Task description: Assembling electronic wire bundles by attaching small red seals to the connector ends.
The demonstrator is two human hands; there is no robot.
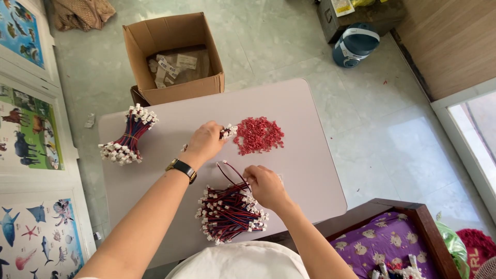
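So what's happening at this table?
A person sits at a light table handling short red-and-black wire leads with white connectors. The left hand holds a small bunch of white connectors beside a pile of small red pieces. The right hand pinches one wire above a loose wire heap. A tied wire bundle lies at the far left.

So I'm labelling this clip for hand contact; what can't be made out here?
Head view only:
- Right hand: fingertips curl under, so its grip on the wire is hidden.
- Left hand: palm covers most of the connectors it holds.
- Box contents: too small.
- Purple tray: cut by the bottom edge.
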